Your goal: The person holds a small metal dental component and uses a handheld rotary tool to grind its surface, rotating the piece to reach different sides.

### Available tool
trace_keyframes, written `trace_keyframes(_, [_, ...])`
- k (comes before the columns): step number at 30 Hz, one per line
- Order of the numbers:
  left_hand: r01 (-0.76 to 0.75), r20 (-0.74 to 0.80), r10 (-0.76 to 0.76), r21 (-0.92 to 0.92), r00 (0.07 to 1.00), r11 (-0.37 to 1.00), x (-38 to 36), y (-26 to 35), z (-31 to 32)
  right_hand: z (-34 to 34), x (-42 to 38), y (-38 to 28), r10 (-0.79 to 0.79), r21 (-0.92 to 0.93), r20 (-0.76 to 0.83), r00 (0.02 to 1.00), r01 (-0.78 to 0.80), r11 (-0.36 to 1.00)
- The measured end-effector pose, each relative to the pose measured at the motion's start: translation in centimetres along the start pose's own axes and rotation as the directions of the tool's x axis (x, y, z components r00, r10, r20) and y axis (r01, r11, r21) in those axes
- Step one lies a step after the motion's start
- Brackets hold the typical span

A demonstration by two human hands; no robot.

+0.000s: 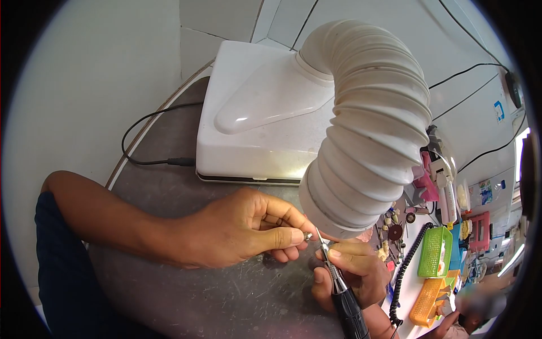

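Note:
My left hand (271,229) pinches a small metallic piece (307,235) between thumb and fingers, just left of the tool's tip. My right hand (355,268) is wrapped round a rotary handpiece (345,302) with a black body and silver neck, its thin bur pointing up and left. The bur tip is close beside the small piece; whether they touch is hard to tell. Right above both hands hangs the open end of a wide white corrugated hose (367,135).
The hose joins a white box-shaped unit (254,141) on the grey worktop (226,299). At right are small discs and burs (395,231), a black coiled cord (403,271), a green basket (435,251) and an orange basket (427,302). Another person (480,308) is at lower right.

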State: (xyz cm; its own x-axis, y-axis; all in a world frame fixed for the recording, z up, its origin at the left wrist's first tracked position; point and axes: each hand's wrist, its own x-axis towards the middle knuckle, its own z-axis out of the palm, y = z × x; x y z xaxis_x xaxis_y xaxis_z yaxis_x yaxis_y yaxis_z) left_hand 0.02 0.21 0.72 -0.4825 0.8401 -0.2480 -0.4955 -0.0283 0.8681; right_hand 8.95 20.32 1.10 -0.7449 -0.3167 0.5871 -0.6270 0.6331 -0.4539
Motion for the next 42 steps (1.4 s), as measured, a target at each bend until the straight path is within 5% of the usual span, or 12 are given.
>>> trace_keyframes(27, [-0.061, 0.017, 0.061, -0.003, 0.998, 0.998, -0.09, -0.27, -0.12, -0.13, 0.09, -0.12, 0.06, 0.069, 0.079, 0.995, -0.065, 0.995])
trace_keyframes(30, [-0.052, 0.005, 0.052, -0.008, 0.999, 0.999, -0.07, -0.24, -0.08, 0.01, 0.01, 0.1, -0.022, 0.055, 0.09, 0.996, 0.017, 0.998])
trace_keyframes(36, [-0.059, -0.003, 0.059, -0.014, 0.998, 0.998, -0.09, -0.3, -0.1, -0.12, 0.05, -0.24, 0.089, 0.065, 0.081, 0.993, -0.094, 0.993])
trace_keyframes(42, [-0.06, 0.002, 0.06, -0.009, 0.998, 0.998, 0.0, -0.34, -0.2, -0.03, 0.18, -0.2, 0.002, 0.071, 0.072, 0.997, -0.008, 0.997])
